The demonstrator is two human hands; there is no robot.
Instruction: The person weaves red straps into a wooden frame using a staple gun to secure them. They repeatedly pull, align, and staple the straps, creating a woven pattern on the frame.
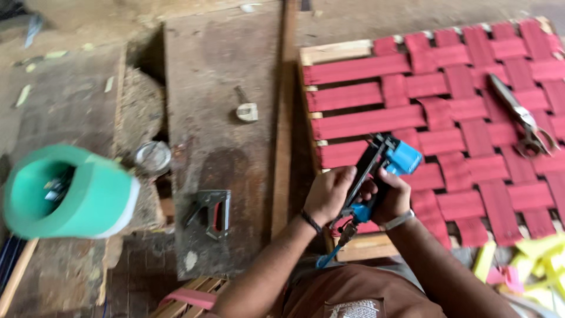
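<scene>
Worn wooden workbench [218, 53] over a dusty floor [65, 94]; flat daylight

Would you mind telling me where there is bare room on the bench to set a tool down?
Bare board lies above the small hammer, and between it and the hand stapler. It is crowded around both hands on the blue stapler, and by the pliers on the red webbing.

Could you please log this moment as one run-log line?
left hand: grips blue staple gun | right hand: grips same gun | under: red webbing frame | nearby: pliers, metal stapler
</scene>
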